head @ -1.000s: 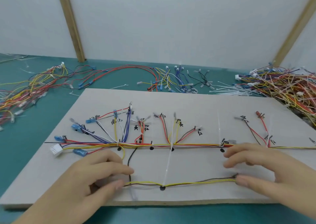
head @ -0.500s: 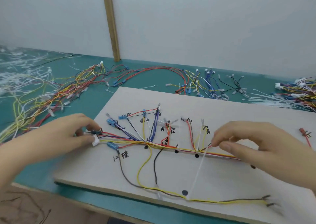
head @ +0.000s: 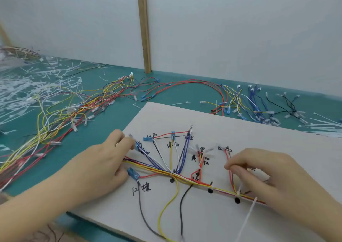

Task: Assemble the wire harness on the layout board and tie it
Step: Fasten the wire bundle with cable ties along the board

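Note:
The wire harness (head: pixel 185 176) lies along the grey layout board (head: pixel 240 134), its red, yellow, blue and white branches fanning up to hand-written marks. My left hand (head: pixel 103 160) rests over the harness's left end, fingertips pinching a blue terminal near the board's left edge. My right hand (head: pixel 259 175) sits over the trunk further right, thumb and forefinger pinching a red and yellow branch. A white cable tie (head: pixel 248 215) hangs from the trunk just below that hand. Grey, yellow and black wires (head: pixel 164 212) loop down toward the near edge.
Loose wire bundles (head: pixel 61 116) and cut white tie scraps (head: pixel 22 86) cover the green table at left. More red, blue and black wires (head: pixel 249 101) lie behind the board. A wooden post (head: pixel 144 29) stands against the white wall.
The view has swung left and closer. My left hand moved from the lower loop up to the harness's left end; my right hand moved left along the trunk onto a branch.

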